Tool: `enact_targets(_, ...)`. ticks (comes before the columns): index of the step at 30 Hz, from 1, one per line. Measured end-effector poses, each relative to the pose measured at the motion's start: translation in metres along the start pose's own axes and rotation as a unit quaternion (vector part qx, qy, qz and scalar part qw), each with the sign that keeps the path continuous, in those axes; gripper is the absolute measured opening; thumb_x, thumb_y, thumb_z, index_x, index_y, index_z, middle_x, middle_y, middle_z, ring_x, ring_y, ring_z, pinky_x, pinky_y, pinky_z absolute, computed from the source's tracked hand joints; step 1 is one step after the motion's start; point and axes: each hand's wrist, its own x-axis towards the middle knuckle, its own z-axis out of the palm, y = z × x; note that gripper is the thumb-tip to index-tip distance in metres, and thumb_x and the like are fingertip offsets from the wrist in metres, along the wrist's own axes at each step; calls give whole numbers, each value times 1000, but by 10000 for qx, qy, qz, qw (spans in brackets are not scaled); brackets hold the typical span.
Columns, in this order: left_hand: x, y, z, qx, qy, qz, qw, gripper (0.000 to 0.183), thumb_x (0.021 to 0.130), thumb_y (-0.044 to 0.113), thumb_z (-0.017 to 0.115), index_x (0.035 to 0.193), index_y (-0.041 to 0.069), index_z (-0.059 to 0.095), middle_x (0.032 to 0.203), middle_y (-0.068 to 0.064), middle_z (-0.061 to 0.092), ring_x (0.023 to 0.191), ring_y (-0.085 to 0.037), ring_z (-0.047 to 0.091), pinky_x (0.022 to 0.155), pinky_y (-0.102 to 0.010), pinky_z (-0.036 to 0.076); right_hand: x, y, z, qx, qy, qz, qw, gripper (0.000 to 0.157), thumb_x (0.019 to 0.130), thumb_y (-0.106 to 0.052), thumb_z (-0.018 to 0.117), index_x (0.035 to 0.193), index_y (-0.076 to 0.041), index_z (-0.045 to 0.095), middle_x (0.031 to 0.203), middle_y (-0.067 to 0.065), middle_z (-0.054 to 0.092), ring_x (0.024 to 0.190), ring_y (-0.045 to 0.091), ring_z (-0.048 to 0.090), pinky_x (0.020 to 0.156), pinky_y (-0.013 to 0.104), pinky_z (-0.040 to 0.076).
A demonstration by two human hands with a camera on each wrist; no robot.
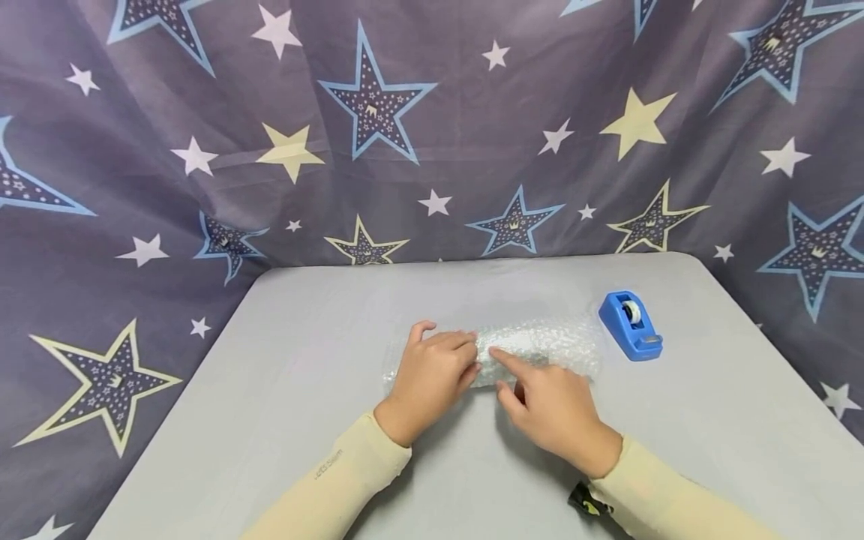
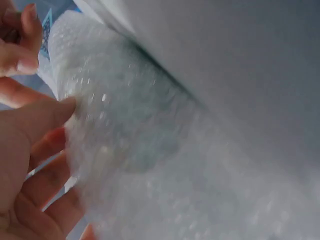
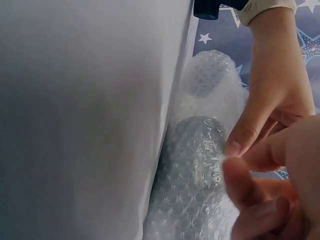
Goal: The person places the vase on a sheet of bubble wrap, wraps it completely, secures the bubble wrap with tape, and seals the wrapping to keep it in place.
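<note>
A roll of clear bubble wrap [image 1: 553, 345] lies lengthwise on the grey table [image 1: 304, 322]. Through its layers a greenish form shows in the left wrist view, its kind hidden by the wrap. My left hand [image 1: 435, 371] holds the roll near its middle, fingers bent over the top and thumb on the side nearer me. Close by on the right, my right hand [image 1: 556, 405] lays a straight index finger [image 1: 506, 360] on the wrap, with the thumb lower at the near side. In the right wrist view, the left thumb [image 3: 242, 137] sits right at the wrap's surface.
A blue tape dispenser [image 1: 631, 326] with a small roll of tape stands beyond the right end of the bubble wrap. A star-printed curtain [image 1: 439, 150] hangs behind the table and along both sides. A black item [image 1: 589, 499] is at the right sleeve.
</note>
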Motion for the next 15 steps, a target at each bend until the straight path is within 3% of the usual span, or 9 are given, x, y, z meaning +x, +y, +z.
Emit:
enact_targets(4,0,-9,-4,-324,-110,27,9994,12,87,29,81,89,20,73,117,3,77,104,-14,73,98,-50,44,2,-3,-3,840,-30,117,9964,31,89,-23,70,120,-21,74,61,-23,53,46,-4,39,43,21,34)
enact_targets(6,6,-15,-7,-614,-237,23,9978,13,88,30,79,92,19,74,113,3,78,102,-14,74,93,-45,47,2,-4,-6,1624,-414,434,9849,17,90,-19,69,107,-20,73,65,-20,59,50,-1,47,48,22,41)
enact_targets(7,10,-18,-10,-766,-309,25,9966,13,89,31,78,93,19,74,110,3,78,99,-13,74,90,-44,49,2,-5,-7,2097,-701,677,9729,11,91,-17,68,102,-18,71,68,-17,62,52,1,52,51,23,44)
enact_targets(9,19,-24,-15,-1011,-589,-84,9931,14,91,30,76,96,18,75,105,4,78,97,-13,74,86,-43,51,0,-6,-10,3060,-1343,1289,9337,7,94,-17,66,100,-14,68,75,-9,69,60,9,63,55,27,51)
enact_targets(12,32,-32,-27,-1164,-1528,-452,9803,23,95,31,71,110,14,74,111,2,77,102,-16,73,89,-47,53,-5,-7,-11,4208,-2139,2186,8540,26,97,-18,61,115,0,63,89,5,76,71,21,71,60,34,57)
enact_targets(13,35,-35,-30,-1150,-1950,-578,9723,29,98,33,68,117,12,72,116,-1,75,107,-19,72,93,-50,52,-7,-8,-11,4512,-2305,2410,8278,34,97,-18,59,122,4,59,93,9,76,75,24,73,61,37,59)
enact_targets(15,40,-41,-34,-1132,-2878,-864,9470,43,102,38,61,133,9,65,130,-5,70,121,-23,66,102,-54,48,-10,-8,-11,4991,-2523,2744,7823,47,96,-17,57,132,11,51,101,15,76,79,25,74,65,39,61)
